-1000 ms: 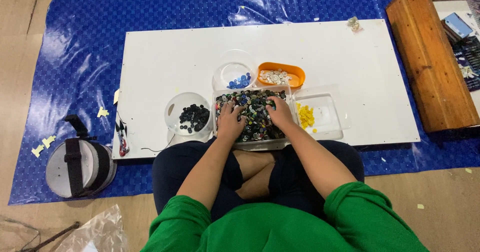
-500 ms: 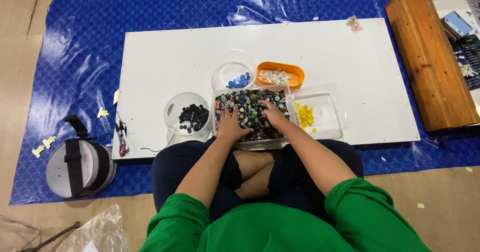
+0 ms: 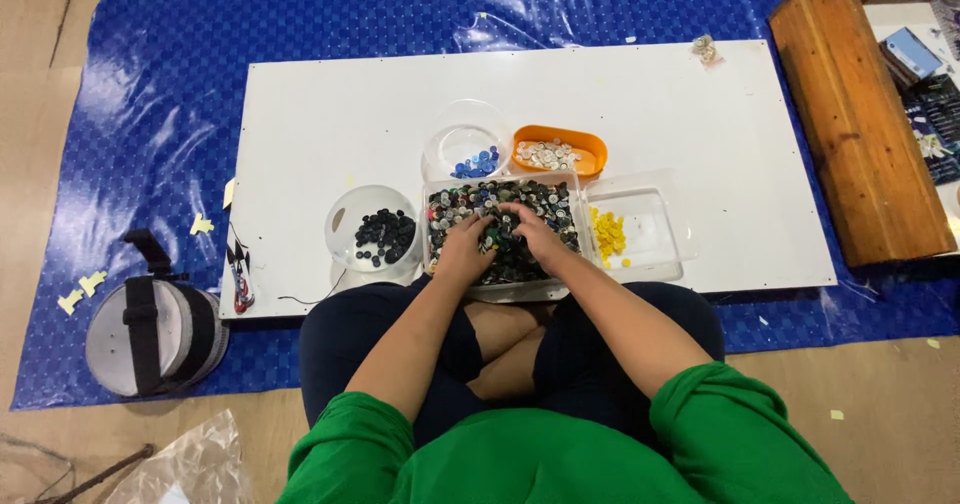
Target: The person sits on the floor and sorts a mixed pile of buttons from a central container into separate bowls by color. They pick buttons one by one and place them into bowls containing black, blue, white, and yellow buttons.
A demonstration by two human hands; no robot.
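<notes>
Two hands, left hand [image 3: 466,249] and right hand [image 3: 530,232], are being pressed, fingers spread and clamping nothing, into mixed buttons [image 3: 520,254] lying in the clear tray [image 3: 500,291] on the white worktop [image 3: 350,114], sorting being underway and a single-button pinch being called for.

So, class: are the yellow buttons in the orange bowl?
No: the yellow buttons lie in the clear tray right of the mixed-button tray, while the orange bowl holds whitish buttons.

Single head view, worn on the seated person, looked steeply down from above and faced forward over the lap. Moderately near: the whole white board [image 3: 520,94] fit in frame, blue tarp [image 3: 150,84] around it, wooden bench [image 3: 860,124] at right edge.
</notes>
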